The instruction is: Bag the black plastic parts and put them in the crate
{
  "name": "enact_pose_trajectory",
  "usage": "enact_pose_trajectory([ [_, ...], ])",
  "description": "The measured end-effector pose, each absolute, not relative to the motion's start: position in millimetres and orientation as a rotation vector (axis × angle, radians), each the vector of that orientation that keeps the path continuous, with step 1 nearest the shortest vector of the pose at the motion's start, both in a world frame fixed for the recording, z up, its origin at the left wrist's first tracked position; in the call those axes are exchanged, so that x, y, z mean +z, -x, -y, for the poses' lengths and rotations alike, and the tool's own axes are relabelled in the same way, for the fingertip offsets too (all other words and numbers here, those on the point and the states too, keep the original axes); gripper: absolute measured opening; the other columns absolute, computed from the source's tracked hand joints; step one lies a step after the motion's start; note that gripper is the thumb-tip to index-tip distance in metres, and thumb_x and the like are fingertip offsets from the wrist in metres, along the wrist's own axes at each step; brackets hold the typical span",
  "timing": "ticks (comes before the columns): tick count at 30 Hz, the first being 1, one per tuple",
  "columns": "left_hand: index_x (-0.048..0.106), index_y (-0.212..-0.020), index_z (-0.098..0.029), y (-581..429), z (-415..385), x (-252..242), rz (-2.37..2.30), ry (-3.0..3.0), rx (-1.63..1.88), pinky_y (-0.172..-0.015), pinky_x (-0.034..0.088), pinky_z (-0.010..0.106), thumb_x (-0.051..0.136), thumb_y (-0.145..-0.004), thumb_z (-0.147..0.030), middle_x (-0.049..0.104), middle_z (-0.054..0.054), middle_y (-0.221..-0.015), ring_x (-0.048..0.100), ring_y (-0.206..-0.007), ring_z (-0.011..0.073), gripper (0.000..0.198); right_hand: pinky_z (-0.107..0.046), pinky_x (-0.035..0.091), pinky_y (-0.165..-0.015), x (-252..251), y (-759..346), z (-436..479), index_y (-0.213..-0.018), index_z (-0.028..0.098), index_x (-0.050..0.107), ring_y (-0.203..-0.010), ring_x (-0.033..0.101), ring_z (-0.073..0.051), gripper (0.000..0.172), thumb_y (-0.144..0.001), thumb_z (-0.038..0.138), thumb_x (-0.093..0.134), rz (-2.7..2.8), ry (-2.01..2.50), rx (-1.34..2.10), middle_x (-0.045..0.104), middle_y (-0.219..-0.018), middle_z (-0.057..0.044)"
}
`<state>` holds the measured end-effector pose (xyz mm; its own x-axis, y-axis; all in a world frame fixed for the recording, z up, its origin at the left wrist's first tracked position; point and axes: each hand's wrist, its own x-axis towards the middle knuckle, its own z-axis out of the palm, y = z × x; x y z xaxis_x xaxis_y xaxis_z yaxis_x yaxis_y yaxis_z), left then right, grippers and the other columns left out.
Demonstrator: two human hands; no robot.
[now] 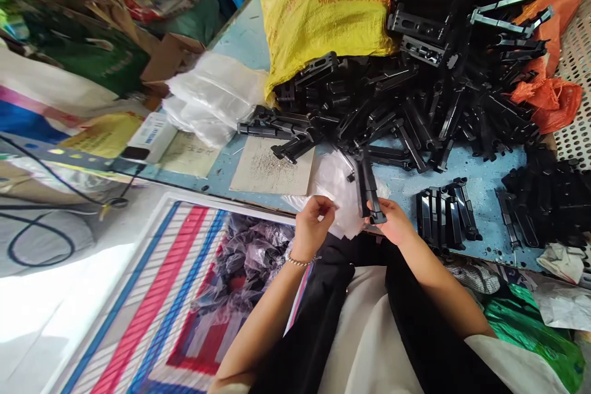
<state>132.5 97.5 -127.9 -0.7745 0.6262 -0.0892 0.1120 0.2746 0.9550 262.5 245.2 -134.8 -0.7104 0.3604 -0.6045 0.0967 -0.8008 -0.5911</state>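
My right hand [396, 221] is closed around the lower end of a long black plastic part [368, 188], which points away from me above the table edge. To its left, my left hand [314, 228] has thumb and forefinger pinched together over a heap of thin clear plastic bags [339, 181]. Whatever sits in that pinch is too small to make out. A big pile of similar black parts [410, 117] lies just beyond my hands. Several more black parts [446, 215] stand in a row right of my right hand.
A yellow woven sack [323, 6] stands behind the pile. Left are a cardboard sheet [272, 166], stacked plastic bags [221, 95] and a white box [152, 135]. Below the table edge, a striped woven bag [161, 295] holds bagged dark items. More black parts [549, 197] lie right.
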Motion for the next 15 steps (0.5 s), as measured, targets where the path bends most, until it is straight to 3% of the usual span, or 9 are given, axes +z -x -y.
enact_pose_trajectory([
  [3,0.074,-0.084,-0.02,-126,-92,-125,-2.242,-1.011,1.332,-0.084,0.048,0.022,0.049,-0.083,-0.017,0.07,0.004,-0.093,0.063,-0.088,0.0092,0.026,-0.027,0.049,-0.061,-139,-266,-251,-0.067,0.016,0.064,-0.06,0.051,-0.01,0.049,-0.041,0.043,0.095,0.919,1.158,2.58,0.058,-0.068,-0.001],
  [5,0.077,-0.089,-0.02,-123,-94,-125,-2.293,-1.137,1.215,-0.086,0.049,0.024,0.049,-0.083,-0.015,0.07,0.005,-0.098,0.063,-0.093,0.0113,0.029,-0.027,0.048,-0.061,-143,-269,-254,-0.068,0.016,0.062,-0.06,0.05,-0.01,0.047,-0.044,0.043,0.093,0.96,1.14,2.596,0.057,-0.069,-0.001],
  [8,0.076,-0.092,-0.018,-123,-98,-124,-2.425,-1.108,1.129,-0.079,0.048,0.023,0.055,-0.085,-0.018,0.071,0.005,-0.095,0.061,-0.081,0.0105,0.022,-0.026,0.047,-0.062,-145,-277,-257,-0.073,0.015,0.064,-0.061,0.051,-0.011,0.046,-0.051,0.045,0.091,1.072,1.106,2.545,0.058,-0.069,-0.002],
  [11,0.075,-0.104,-0.018,-124,-100,-123,-2.458,-1.072,1.126,-0.077,0.05,0.022,0.052,-0.086,-0.015,0.071,0.006,-0.109,0.058,-0.072,0.0065,0.03,-0.024,0.047,-0.061,-136,-298,-256,-0.078,0.015,0.066,-0.064,0.057,-0.011,0.046,-0.056,0.046,0.091,1.059,1.072,2.497,0.064,-0.077,-0.003],
  [15,0.07,-0.12,-0.018,-121,-100,-127,-2.251,-1.129,1.177,-0.072,0.053,0.02,0.054,-0.084,-0.015,0.065,0.009,-0.132,0.058,-0.068,0.0044,0.039,-0.02,0.037,-0.043,-117,-329,-235,-0.075,0.011,0.064,-0.05,0.056,-0.011,0.051,-0.068,0.057,0.085,1.021,0.779,3.024,0.068,-0.074,-0.01],
])
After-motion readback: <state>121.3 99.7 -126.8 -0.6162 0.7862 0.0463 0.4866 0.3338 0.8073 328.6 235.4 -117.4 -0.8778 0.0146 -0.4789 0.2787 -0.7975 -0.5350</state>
